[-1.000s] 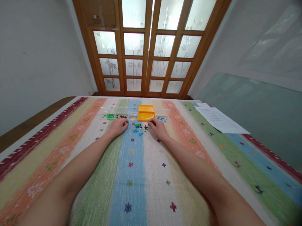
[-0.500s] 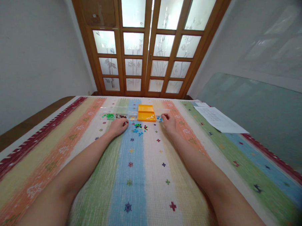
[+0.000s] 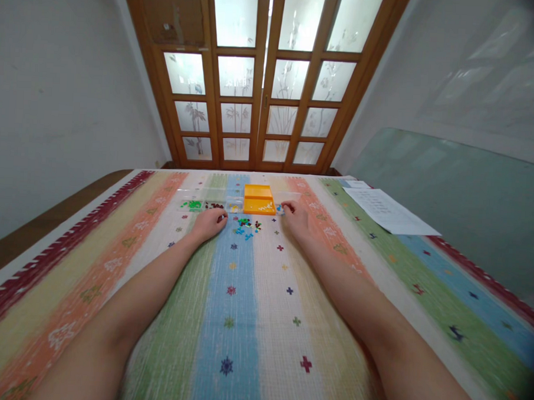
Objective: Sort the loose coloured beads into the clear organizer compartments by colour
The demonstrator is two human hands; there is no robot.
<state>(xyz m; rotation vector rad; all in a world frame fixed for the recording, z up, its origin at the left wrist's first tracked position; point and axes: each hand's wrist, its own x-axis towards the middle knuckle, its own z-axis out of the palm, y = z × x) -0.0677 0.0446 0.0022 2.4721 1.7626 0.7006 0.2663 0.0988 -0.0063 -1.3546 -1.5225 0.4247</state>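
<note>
My left hand (image 3: 210, 223) rests on the cloth, fingers curled and pinched together; anything between them is too small to make out. My right hand (image 3: 294, 216) reaches over the blue pieces (image 3: 279, 209) right of an open orange box (image 3: 258, 207), its thumb and fingertips closed together. Whether a piece is in that pinch cannot be seen. White bits lie in the orange box. A mixed pile of small green, dark red, blue and yellow pieces (image 3: 247, 227) is spread on the cloth between my hands.
Left of the orange box, clear trays hold green pieces (image 3: 192, 204), dark brown-red pieces (image 3: 214, 206) and yellow pieces (image 3: 234, 208). A printed paper sheet (image 3: 385, 211) lies at the right on the striped tablecloth (image 3: 262, 318). Wood-framed glass doors (image 3: 263, 82) stand behind the table.
My right hand has shifted slightly left, toward the orange box, and now covers more of the blue pieces. The left hand stays where it was.
</note>
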